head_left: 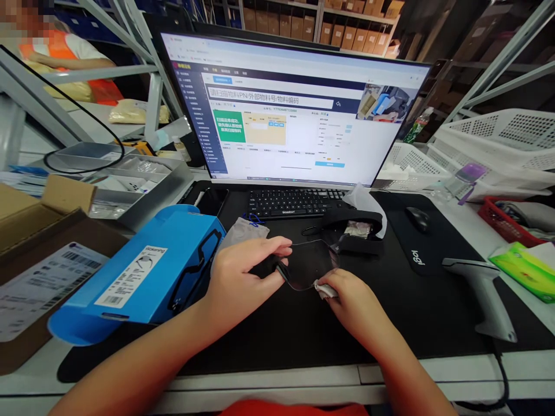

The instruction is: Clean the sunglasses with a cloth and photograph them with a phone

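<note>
My left hand (243,271) pinches a thin, dark tinted lens (306,266) by its left edge, between thumb and fingers. The lens looks like a sunglasses lens; the rest of the piece behind my fingers is hidden. My right hand (353,294) is closed on a crumpled whitish tissue (326,289), which touches the lens's lower right edge. Just beyond the lens lies an opened black case (358,245) with something pale inside. A grey pouch with a blue cord (247,231) rests behind my left hand.
Left of my hands stands a blue box (173,242) beside an opened cardboard carton (52,242). A keyboard (295,202) lies below the monitor (295,138). At right are a mouse (417,219), a barcode scanner (481,294) and a green packet (524,268). Another person (69,58) is at far left.
</note>
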`<move>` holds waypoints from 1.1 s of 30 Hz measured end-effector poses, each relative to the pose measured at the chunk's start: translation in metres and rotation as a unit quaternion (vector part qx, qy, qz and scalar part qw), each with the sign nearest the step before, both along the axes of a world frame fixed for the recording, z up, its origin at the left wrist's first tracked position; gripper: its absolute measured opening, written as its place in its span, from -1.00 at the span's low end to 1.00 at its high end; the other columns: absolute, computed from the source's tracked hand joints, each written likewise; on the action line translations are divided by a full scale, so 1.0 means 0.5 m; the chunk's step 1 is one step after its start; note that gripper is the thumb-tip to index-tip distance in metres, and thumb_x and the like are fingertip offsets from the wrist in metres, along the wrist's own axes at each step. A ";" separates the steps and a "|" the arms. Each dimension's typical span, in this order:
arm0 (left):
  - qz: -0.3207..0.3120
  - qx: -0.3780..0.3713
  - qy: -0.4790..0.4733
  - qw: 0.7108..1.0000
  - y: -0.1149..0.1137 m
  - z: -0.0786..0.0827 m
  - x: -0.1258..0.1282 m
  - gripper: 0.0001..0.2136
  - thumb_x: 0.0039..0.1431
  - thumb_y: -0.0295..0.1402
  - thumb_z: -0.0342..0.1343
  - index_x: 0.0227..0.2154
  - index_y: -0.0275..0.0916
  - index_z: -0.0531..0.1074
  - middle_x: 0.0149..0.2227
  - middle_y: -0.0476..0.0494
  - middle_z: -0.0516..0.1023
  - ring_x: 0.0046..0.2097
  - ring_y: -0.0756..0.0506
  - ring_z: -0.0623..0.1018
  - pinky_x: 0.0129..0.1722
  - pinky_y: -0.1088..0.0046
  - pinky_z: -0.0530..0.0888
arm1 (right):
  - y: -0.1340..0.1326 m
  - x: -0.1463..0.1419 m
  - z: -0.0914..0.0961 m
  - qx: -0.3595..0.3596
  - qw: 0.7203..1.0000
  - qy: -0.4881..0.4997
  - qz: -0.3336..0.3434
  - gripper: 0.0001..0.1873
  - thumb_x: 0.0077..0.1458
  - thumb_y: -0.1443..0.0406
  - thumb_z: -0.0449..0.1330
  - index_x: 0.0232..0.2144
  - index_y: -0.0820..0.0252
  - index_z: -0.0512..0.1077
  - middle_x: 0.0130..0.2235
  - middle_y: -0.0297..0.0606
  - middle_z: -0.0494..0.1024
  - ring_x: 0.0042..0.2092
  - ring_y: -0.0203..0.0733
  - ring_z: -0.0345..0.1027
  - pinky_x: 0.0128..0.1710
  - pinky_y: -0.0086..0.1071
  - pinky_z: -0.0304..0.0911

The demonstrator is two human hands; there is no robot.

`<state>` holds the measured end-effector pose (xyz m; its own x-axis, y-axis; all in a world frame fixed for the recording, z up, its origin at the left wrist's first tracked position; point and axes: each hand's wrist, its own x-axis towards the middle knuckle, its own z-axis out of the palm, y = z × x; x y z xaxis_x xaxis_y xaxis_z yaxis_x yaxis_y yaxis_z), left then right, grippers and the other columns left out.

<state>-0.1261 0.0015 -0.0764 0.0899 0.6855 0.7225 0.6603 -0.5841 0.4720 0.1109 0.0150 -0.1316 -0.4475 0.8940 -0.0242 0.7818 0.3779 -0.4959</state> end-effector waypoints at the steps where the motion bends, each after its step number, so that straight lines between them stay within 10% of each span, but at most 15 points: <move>1: 0.000 0.001 0.000 1.000 0.000 0.000 0.000 -0.81 0.09 -0.52 0.22 -0.23 -0.20 0.59 -0.32 0.00 0.71 -0.30 -0.04 0.69 -0.24 0.50 0.62 | 0.000 0.000 -0.001 0.003 1.000 0.002 -0.003 -0.63 0.08 0.58 0.17 -0.16 0.11 0.56 -0.09 -0.27 0.59 -0.06 -0.10 0.48 -0.07 -0.29 0.34; 33: -0.018 -0.044 -0.034 0.998 -0.004 -0.002 0.001 -0.74 0.00 -0.60 0.23 -0.21 -0.30 0.60 -0.35 -0.01 0.71 -0.31 0.02 0.68 -0.18 0.62 0.57 | 0.000 -0.009 0.002 -0.003 1.000 -0.024 0.000 -0.70 0.17 0.48 0.18 -0.09 0.14 0.55 -0.07 -0.24 0.58 -0.06 -0.10 0.46 -0.08 -0.32 0.32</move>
